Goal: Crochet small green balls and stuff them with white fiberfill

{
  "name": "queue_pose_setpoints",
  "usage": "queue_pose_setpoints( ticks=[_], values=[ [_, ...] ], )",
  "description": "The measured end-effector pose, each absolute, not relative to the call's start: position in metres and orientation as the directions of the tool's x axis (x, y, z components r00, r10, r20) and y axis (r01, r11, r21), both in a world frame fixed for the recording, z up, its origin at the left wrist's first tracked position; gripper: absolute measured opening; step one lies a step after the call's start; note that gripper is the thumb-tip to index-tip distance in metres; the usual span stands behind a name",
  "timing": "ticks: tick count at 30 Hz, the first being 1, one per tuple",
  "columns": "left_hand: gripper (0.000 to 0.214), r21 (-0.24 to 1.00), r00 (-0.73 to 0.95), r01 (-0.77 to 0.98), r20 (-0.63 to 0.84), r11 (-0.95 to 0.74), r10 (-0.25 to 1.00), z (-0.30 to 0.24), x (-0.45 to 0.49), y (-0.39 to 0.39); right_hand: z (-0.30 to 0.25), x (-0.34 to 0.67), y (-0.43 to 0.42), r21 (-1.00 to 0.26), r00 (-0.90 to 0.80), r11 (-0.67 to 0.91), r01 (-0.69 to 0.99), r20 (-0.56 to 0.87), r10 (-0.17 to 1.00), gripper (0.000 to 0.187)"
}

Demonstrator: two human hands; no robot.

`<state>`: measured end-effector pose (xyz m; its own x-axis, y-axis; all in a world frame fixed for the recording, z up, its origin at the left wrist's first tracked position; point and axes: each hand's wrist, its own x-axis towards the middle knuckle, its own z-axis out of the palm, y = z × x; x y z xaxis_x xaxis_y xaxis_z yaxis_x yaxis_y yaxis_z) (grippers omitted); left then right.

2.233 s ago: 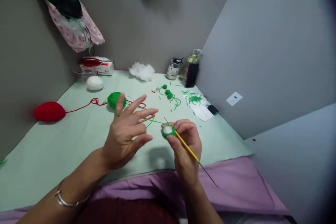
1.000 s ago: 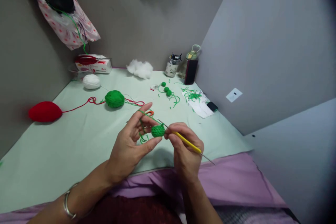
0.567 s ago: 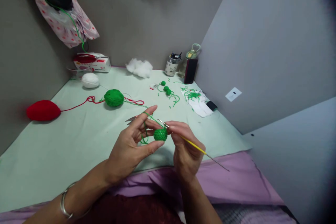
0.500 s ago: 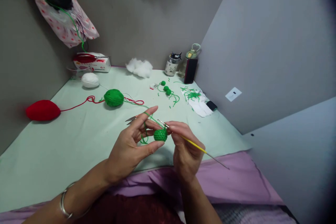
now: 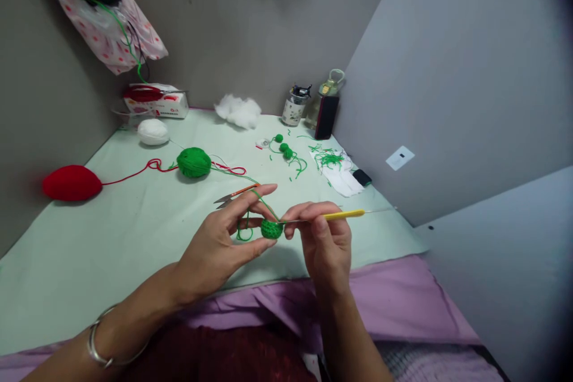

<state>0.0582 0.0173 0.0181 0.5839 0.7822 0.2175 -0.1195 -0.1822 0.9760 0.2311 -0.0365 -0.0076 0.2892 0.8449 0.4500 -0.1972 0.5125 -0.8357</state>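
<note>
Between the thumb and fingers of my left hand (image 5: 224, 236) is a small, rounded green crochet piece (image 5: 271, 229). Green yarn runs over my raised left index finger down to the piece, and a loose loop hangs by the palm. My right hand (image 5: 326, 239) grips a crochet hook (image 5: 344, 215) by its yellow handle, its metal tip at the top edge of the piece. Scissors (image 5: 228, 197) with an orange handle lie partly hidden behind my left hand. Farther back sits a green yarn ball (image 5: 194, 162), its strand leading toward my left hand.
Red yarn (image 5: 72, 183) and a white yarn ball (image 5: 153, 132) lie at left. White stuffing (image 5: 238, 111) is by the back wall. Small green crochet balls (image 5: 285, 150) and green scraps (image 5: 329, 158) lie at right, near a phone (image 5: 326, 118), a decorated cup (image 5: 293, 108) and a bottle (image 5: 331, 85).
My right hand has turned the hook from a downward slant to nearly level, its tip now against the crochet piece. The piece has tilted slightly, and more of the scissors shows.
</note>
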Motion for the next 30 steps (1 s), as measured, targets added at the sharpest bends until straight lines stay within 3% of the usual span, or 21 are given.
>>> queue_pose_setpoints(
  ticks=[4,9,15,19,23,25,28,30],
  values=[
    [0.062,0.962,0.602,-0.089,0.259,-0.258,0.755,0.018,0.056,0.02,-0.004,0.239,-0.039,-0.836,0.194,0.534,-0.122,0.508,0.839,0.017],
    [0.06,0.927,0.612,-0.03,0.313,-0.374,0.726,0.016,0.054,0.024,0.004,0.245,-0.046,-0.812,0.135,0.569,0.133,0.583,0.801,0.019],
    [0.059,0.878,0.645,-0.005,0.368,-0.478,0.67,0.016,0.052,0.027,0.012,0.249,-0.05,-0.736,-0.042,0.602,0.309,0.622,0.782,0.024],
    [0.063,0.962,0.589,-0.008,0.225,-0.273,0.776,0.019,0.053,0.023,0.006,0.242,-0.05,-0.479,-0.113,0.683,0.551,0.768,0.63,0.027],
    [0.062,0.986,0.51,-0.169,0.089,-0.001,0.855,0.017,0.06,0.01,-0.01,0.228,-0.053,-0.132,-0.159,0.54,0.831,0.875,0.458,0.035],
    [0.058,0.955,0.524,-0.277,0.055,0.109,0.85,0.013,0.062,0.004,-0.016,0.222,-0.052,-0.05,-0.163,0.498,0.866,0.913,0.374,0.037],
    [0.061,0.867,0.606,-0.374,-0.041,0.33,0.794,0.009,0.063,0.002,-0.018,0.219,-0.049,-0.204,-0.014,0.607,0.768,0.942,0.335,0.035],
    [0.068,0.814,0.655,-0.388,-0.087,0.432,0.751,0.009,0.062,0.004,-0.014,0.221,-0.047,-0.411,0.103,0.686,0.601,0.89,0.443,0.033]
  ],
)
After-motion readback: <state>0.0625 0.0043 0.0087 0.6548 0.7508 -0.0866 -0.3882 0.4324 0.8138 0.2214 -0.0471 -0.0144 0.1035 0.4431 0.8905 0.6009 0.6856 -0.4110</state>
